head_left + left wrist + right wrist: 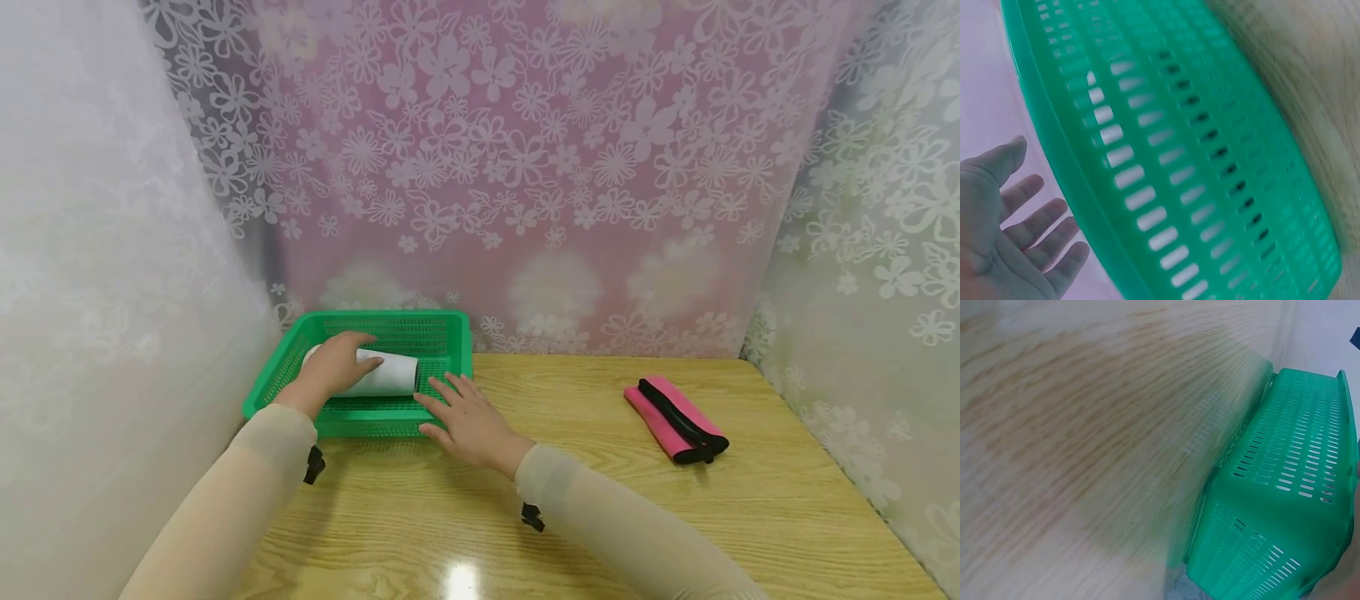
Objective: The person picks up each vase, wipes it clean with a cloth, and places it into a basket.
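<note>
A white cylinder (386, 375), perhaps a roll, lies on its side in a green plastic basket (461, 333). Over its left part is my left hand (335, 364), with the thumb and fingers spread apart; whether it touches the cylinder is unclear. The left wrist view has that hand (1016, 231) beside the basket's rim (1054, 150), its fingers relaxed. My right hand (472, 421) reaches to the basket's front right corner with fingers spread and holds nothing. Only a sliver of it appears at the edge of the right wrist view, beside the basket wall (1272, 512).
On the right of the wooden table (577, 417) lies a pink folded item (675, 417) with black edging. Flower-patterned curtains (525, 167) hang behind the table and on both sides. The basket stands at the back left, close to the left curtain.
</note>
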Available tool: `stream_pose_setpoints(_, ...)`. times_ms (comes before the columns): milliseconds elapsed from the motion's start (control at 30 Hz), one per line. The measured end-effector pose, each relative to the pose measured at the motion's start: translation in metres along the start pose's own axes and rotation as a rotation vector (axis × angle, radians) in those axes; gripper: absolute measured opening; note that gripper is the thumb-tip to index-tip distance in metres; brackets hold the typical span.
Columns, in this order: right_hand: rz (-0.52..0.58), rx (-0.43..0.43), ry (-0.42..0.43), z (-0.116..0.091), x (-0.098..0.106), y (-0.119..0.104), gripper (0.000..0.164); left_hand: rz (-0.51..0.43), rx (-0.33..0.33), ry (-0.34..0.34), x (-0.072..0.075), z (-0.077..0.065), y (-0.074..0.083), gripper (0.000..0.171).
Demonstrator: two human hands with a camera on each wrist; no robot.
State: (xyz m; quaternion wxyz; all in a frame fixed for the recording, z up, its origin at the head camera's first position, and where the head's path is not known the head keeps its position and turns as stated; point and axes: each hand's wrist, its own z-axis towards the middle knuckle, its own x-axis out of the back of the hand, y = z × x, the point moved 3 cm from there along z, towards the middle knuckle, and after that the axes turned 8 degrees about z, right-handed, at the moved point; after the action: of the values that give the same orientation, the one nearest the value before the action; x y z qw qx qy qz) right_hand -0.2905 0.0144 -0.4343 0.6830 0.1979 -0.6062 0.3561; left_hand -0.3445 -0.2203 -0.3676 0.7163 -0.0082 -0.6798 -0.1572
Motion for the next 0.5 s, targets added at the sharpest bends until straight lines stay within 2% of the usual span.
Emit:
stream_pose_setpoints(167,0.033,0.013,0.020,-0.001,0.002,0.000,0.060,-0.022,-0.018,0.032,-0.001,-0.006,0.012,0.054)
stream_pose_setpoints(367,0.107,0.009,0.018,-0.001,0.005,0.001,0.059,-0.065,-0.020,0.045,-0.001,-0.011,0.019,0.055)
stream_pose_setpoints(500,0.152,0.008,0.028,-0.002,0.014,0.004,0.059,-0.107,-0.026,0.047,0.001,-0.013,0.023,0.056)
